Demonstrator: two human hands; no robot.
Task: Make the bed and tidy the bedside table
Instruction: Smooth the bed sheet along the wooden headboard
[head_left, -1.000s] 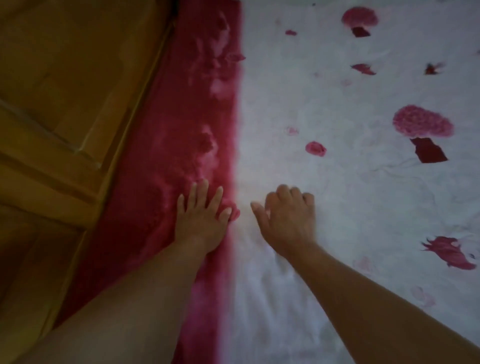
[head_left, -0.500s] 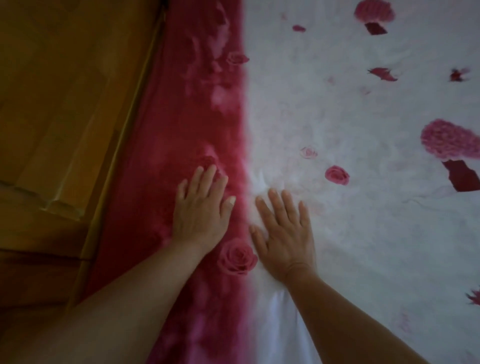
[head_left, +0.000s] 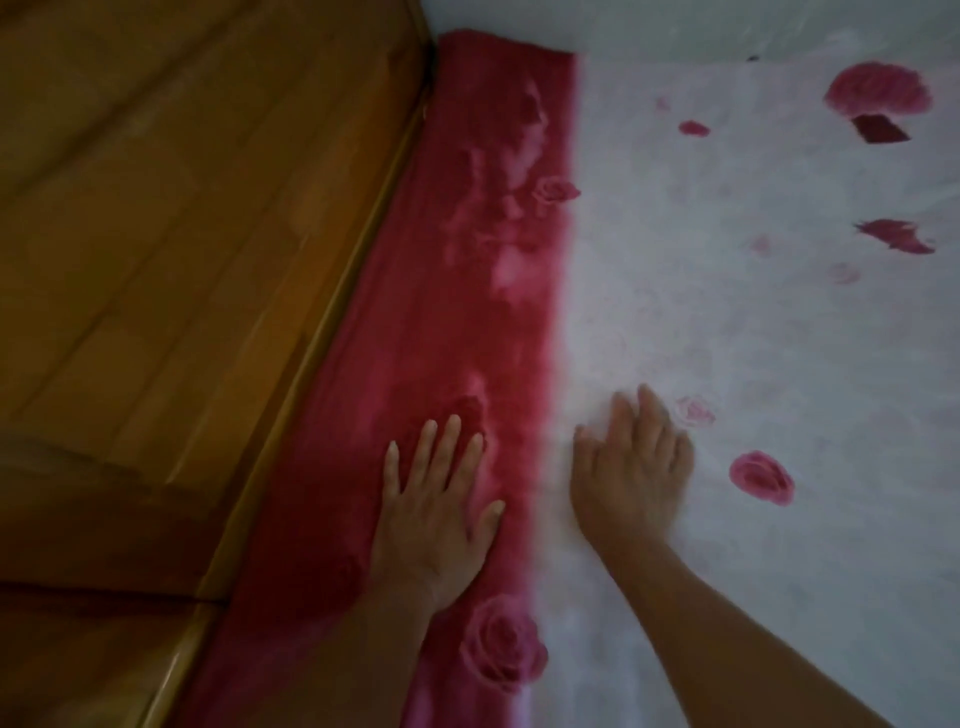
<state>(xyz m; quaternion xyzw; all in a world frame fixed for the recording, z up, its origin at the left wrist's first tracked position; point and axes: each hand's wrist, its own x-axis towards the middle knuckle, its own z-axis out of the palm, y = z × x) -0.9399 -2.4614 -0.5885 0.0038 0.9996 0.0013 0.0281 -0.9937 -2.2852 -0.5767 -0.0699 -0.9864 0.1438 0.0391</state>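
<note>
Left hand (head_left: 434, 514) and right hand (head_left: 631, 467) press flat, fingers spread, on the bedsheet (head_left: 727, 312) beside its red border (head_left: 467, 312).

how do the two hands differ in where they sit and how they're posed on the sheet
The left hand lies on the dark red border band of the rose-print sheet; the right hand lies on its white part. The left hand's fingers are spread and sharp; the right hand's are closer together and blurred. Both rest palm down, holding nothing.
</note>
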